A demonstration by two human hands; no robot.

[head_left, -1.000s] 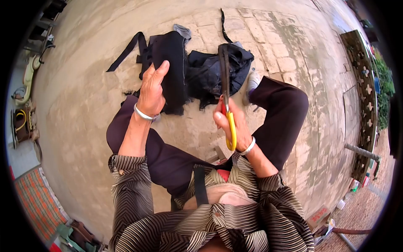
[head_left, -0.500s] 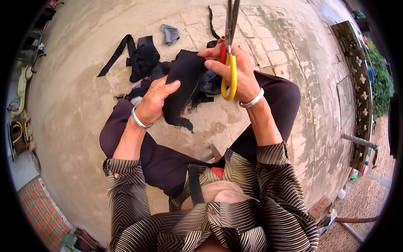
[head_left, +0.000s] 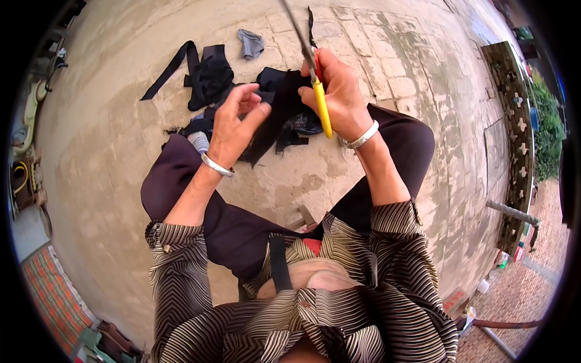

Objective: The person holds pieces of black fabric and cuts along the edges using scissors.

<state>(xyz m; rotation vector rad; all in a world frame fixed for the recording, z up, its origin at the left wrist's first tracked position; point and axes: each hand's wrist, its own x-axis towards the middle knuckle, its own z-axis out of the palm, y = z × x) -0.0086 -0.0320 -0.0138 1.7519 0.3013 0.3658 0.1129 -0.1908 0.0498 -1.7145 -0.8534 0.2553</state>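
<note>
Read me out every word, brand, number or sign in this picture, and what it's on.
Nothing here reads clearly enough to quote.
Dark cloth near the middle: small pale marks, possibly lettering, too small to read.
Box at lower right: reddish marks, too blurred to read.

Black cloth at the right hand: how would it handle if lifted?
Probably floppy: the black cloth trails from the right hand to an uneven end. Likely light: that hand seems to hold it along with the scissors. Unlikely to roll: it looks flat.
</note>
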